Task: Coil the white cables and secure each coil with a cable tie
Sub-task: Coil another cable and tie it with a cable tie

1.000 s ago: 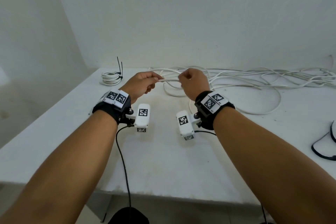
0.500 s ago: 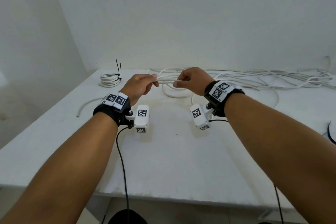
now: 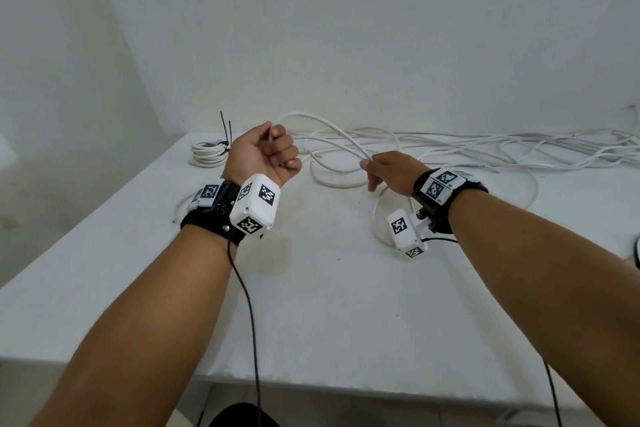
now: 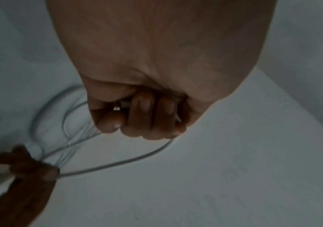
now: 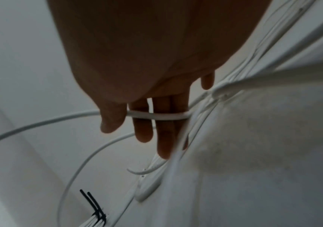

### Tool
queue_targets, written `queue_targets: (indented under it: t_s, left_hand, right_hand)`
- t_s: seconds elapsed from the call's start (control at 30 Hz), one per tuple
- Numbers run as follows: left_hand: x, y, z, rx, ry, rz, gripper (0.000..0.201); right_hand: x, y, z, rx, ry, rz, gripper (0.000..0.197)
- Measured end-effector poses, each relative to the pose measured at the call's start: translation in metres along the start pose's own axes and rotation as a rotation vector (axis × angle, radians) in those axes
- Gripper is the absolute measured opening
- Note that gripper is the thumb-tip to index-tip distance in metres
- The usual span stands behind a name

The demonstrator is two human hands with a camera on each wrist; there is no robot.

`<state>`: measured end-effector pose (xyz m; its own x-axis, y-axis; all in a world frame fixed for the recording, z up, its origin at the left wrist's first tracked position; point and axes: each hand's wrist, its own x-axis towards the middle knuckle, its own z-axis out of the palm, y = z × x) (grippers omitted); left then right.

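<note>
Nearest the camera: two bare forearms reach out over a white table (image 3: 329, 305). Each wrist wears a black strap carrying a white camera box (image 3: 255, 206) with black-and-white square fiducial markers; no brand or readable word on them, tiny characters beside the right wrist's markers too small to make out. Thin black leads hang from both wrists off the table's front edge.

Left hand (image 3: 265, 158): raised, palm side turned toward the head camera, fingers curled into a fist round an end of the white cable (image 3: 349, 142). Left wrist view confirms the cable's cut tip showing between the curled fingers (image 4: 146, 113).

Right hand (image 3: 389, 172): lower, back up, reaching left. Cable runs across its straight fingers (image 5: 143, 127) and under the thumb, pinched lightly there. Between the two hands the cable arcs up in a loop above the table.

Farther back: the rest of the white cable lies in loose tangled strands along the wall, trailing off right. Far left corner: a finished coil (image 3: 207, 152) flat on the table, bound with a black cable tie (image 3: 227, 130) whose tails stand upright.
</note>
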<state>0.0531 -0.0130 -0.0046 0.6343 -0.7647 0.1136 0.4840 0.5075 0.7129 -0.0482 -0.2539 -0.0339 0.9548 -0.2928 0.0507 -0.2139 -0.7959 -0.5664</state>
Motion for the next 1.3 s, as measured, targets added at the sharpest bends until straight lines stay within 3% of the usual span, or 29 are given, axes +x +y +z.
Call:
queue_targets:
  t_s: [0.1, 0.2, 0.27, 0.33, 0.47, 0.53, 0.6, 0.7, 0.8, 0.9, 1.13, 1.2, 1.3]
  left_hand:
    - [0.001, 0.001, 0.023, -0.114, -0.103, 0.086, 0.023]
    - [0.011, 0.001, 0.04, -0.164, -0.152, 0.177, 0.022]
    - [0.021, -0.003, 0.046, -0.117, -0.091, 0.241, 0.019]
    - [0.031, -0.01, 0.045, -0.034, 0.062, 0.325, 0.018]
    - [0.049, -0.022, 0.028, 0.296, 0.389, 0.516, 0.018]
    - [0.053, -0.027, 0.02, 0.527, 0.447, 0.575, 0.016]
    - [0.054, -0.03, 0.015, 0.925, 0.428, 0.61, 0.015]
    - [0.049, -0.026, 0.014, 1.506, 0.225, 0.452, 0.016]
    - [0.044, -0.015, 0.019, 1.776, 0.03, 0.228, 0.018]
    - [0.043, -0.009, 0.029, 1.824, -0.04, 0.106, 0.019]
    - [0.042, -0.001, 0.044, 2.014, -0.011, 0.107, 0.023]
    - [0.043, 0.005, 0.043, 1.995, -0.024, 0.086, 0.027]
    - [0.042, 0.025, 0.036, 1.87, 0.015, 0.127, 0.045]
  right_hand:
    - [-0.003, -0.01, 0.002, 0.12, 0.015, -0.026, 0.044]
    - [-0.01, -0.022, -0.001, -0.007, -0.068, -0.059, 0.041]
    - [-0.013, -0.026, 0.0, -0.017, -0.152, -0.047, 0.039]
    - [-0.014, -0.026, 0.003, -0.039, -0.177, -0.068, 0.037]
    - [-0.019, -0.029, -0.001, -0.116, -0.189, -0.142, 0.027]
    - [-0.02, -0.033, -0.005, -0.135, -0.207, -0.192, 0.019]
    - [-0.021, -0.037, -0.007, -0.137, -0.195, -0.221, 0.017]
    - [-0.018, -0.037, -0.011, -0.129, -0.119, -0.217, 0.013]
    - [-0.014, -0.034, -0.013, -0.048, -0.012, -0.219, 0.012]
    - [-0.012, -0.036, -0.011, 0.038, 0.075, -0.242, 0.01]
    - [-0.006, -0.039, -0.011, 0.033, 0.147, -0.27, 0.011]
    - [-0.004, -0.035, -0.013, -0.075, 0.123, -0.256, 0.019]
    - [-0.003, -0.016, -0.015, -0.216, 0.061, -0.15, 0.048]
